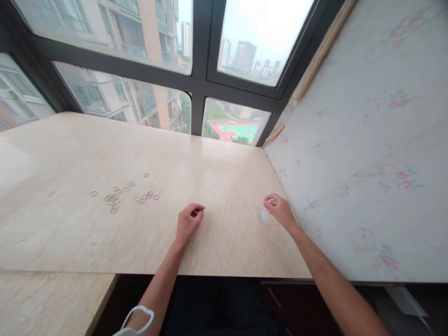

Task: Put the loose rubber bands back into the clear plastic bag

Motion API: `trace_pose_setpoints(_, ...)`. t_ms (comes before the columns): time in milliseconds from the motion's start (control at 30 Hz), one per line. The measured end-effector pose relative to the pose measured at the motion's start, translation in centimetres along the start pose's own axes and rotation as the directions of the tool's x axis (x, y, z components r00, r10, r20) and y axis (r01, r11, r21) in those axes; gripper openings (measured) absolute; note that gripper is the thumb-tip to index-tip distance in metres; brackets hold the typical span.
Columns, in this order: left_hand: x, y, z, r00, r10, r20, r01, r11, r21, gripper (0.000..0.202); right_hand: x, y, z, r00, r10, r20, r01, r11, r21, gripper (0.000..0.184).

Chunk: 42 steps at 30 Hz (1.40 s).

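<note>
Dark-framed windows (202, 51) pour light from twelve o'clock onto the pale worktop (224, 186), where small coloured bands (111, 199) lie scattered towards nine, some overlapping, probably because they've been dropped loosely. Down at seven, the left hand (191, 219) has fingers curled towards the thumb, and whether they grip anything I can't tell! Across at four, the right hand (278, 209) pinches its fingers right by a clear box (264, 217), a pose likely suited to something thin, contents unclear.
</note>
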State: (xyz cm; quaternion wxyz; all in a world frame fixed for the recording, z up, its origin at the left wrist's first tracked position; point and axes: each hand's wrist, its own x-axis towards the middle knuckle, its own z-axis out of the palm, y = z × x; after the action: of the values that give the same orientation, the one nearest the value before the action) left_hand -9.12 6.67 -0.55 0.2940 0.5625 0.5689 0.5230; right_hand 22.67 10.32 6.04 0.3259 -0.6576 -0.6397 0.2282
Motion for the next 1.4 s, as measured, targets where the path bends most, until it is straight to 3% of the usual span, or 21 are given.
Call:
trace_pose_setpoints(333,-0.1,-0.1,-0.1,0.998,-0.045,-0.034,0.044,0.999,-0.023,0.012,-1.6,0.6,0.2,0.993,-0.117,0.016,0.118,0.986,-0.115,0.016)
trace_pose_setpoints(467,-0.2,0.1,-0.2,0.996,-0.063,-0.061,0.060,0.997,-0.052,0.011,-3.6,0.2,1.1,0.978,-0.207,0.033,0.209,0.976,-0.068,0.018)
trace_pose_setpoints(567,-0.2,0.3,-0.3,0.994,-0.069,-0.087,0.062,0.995,-0.079,0.011,-5.8,0.5,2.6,0.951,-0.289,0.113,0.296,0.954,-0.045,0.019)
trace_pose_setpoints(700,-0.4,0.4,-0.6,0.978,-0.076,-0.195,0.062,0.995,-0.078,0.012,-7.8,1.6,4.5,0.898,-0.382,0.220,0.405,0.912,-0.070,0.022)
trace_pose_setpoints(867,-1.2,0.6,-2.1,0.949,-0.008,-0.314,0.031,0.997,0.066,0.013,-7.9,2.4,4.9,0.898,-0.406,0.168,0.421,0.904,-0.069,0.028)
trace_pose_setpoints(1000,-1.1,0.7,-5.5,0.947,0.083,-0.311,-0.001,0.967,0.254,0.015,-7.7,2.5,4.5,0.898,-0.410,0.161,0.416,0.909,-0.008,0.031)
trace_pose_setpoints(1133,0.3,-0.4,-11.8,0.936,0.081,-0.342,0.086,0.890,0.447,0.018,-7.7,2.4,4.3,0.903,-0.406,0.142,0.407,0.913,0.018,0.035)
trace_pose_setpoints(1267,1.7,-2.1,-18.9,0.936,-0.051,-0.348,0.278,0.713,0.643,0.024,-7.6,2.6,4.5,0.894,-0.424,0.146,0.425,0.905,0.027,0.036)
trace_pose_setpoints(1400,2.4,-2.9,-23.3,0.976,-0.131,-0.177,0.220,0.581,0.784,0.026,-7.6,3.0,4.7,0.886,-0.441,0.141,0.444,0.896,0.013,0.035)
